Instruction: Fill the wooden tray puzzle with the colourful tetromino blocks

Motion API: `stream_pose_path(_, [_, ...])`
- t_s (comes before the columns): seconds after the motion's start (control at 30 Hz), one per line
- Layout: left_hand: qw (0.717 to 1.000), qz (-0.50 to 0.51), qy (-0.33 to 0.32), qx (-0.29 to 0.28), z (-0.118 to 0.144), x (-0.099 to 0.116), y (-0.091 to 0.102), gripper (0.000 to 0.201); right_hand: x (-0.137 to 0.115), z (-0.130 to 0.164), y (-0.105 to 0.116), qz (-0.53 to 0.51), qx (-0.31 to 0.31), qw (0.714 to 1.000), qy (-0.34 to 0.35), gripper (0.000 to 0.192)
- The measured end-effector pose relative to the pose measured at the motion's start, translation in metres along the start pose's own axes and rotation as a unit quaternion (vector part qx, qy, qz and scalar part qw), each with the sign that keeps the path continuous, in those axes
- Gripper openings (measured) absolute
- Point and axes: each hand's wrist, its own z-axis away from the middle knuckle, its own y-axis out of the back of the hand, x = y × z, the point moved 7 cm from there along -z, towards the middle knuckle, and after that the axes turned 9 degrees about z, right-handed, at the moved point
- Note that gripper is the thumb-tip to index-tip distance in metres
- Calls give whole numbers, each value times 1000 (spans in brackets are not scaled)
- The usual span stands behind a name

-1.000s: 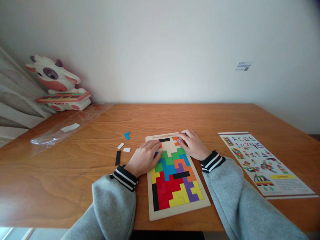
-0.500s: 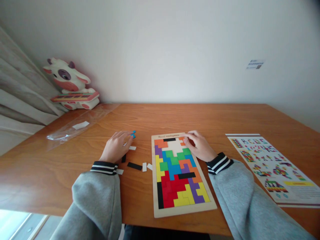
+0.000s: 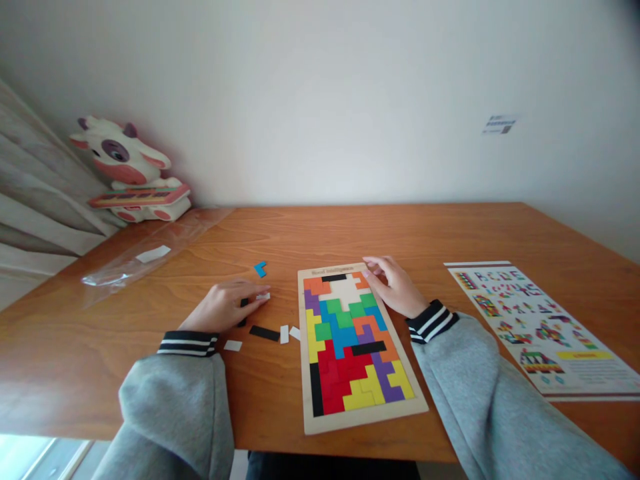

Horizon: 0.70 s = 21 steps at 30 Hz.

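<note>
My left hand (image 3: 230,305) is over the loose pieces, its fingertips and thumb closed on a small white puzzle piece (image 3: 265,295). A black piece (image 3: 243,312) is partly hidden under that hand. Just beyond its fingers lies a blue L-shaped piece (image 3: 261,269). My right hand (image 3: 395,283) rests by the upper right corner of the wooden puzzle board (image 3: 313,424), fingers apart, with nothing visible in them. Colourful block pieces fill most of the board; a pale gap (image 3: 345,291) shows near its top.
Loose beside the board are a black bar (image 3: 265,333) and white pieces (image 3: 233,345). A printed pattern sheet (image 3: 583,370) lies at the right. Back left are a clear plastic bag (image 3: 110,270) and a cow toy with a keyboard (image 3: 137,170), near the curtain (image 3: 35,193).
My left hand has left the blue piece and moved toward me, onto the white piece. The blue piece now lies uncovered. My right hand stays at the board's corner. The view has shifted slightly.
</note>
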Motion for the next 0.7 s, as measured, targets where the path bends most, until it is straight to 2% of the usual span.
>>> stream_pose_path(0.27, [997,65,39,12,-8,4,-14,34,6,-2,6,-37,35,998,-38,34])
stream_pose_path(0.43, [989,123,53,57,-23,25,-22,32,-14,-4,14,-44,42,998,0,24])
stream_pose_path(0.53, [964,231,91,95,-40,41,-37,36,-39,-2,15,-66,11,996,56,18])
stream_pose_path(0.7, [888,429,159,53,-68,65,-78,43,-72,5,13,-88,-29,983,157,24])
